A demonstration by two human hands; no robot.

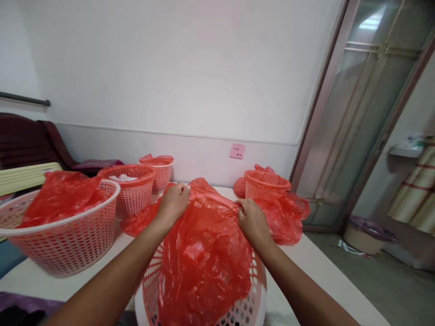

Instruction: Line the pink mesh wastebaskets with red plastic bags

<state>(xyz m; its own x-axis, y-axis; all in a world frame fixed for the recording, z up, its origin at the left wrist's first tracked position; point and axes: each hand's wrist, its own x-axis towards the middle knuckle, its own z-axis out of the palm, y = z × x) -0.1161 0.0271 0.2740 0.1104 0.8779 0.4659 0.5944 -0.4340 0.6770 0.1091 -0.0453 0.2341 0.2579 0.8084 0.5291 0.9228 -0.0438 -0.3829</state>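
Observation:
A crumpled red plastic bag (207,253) hangs spread between my hands, inside and over a white-rimmed plastic basket (260,294) with a perforated wall. My left hand (175,199) pinches the bag's upper left edge. Its upper right edge is gripped by my right hand (251,219), fingers closed on the film. The bag covers most of the basket's inside, so I cannot tell what lies beneath it. More red plastic bag (280,213) lies on the table beside my right hand, and another red bag (142,219) lies behind my left wrist.
On the left stands a large pink basket (68,249) with red plastic in it. Behind it are a smaller red-rimmed basket (136,194) and a white-rimmed basket (163,174). A red basket (268,181) stands at the back right of the white table (326,280). A pink note (237,151) is on the wall.

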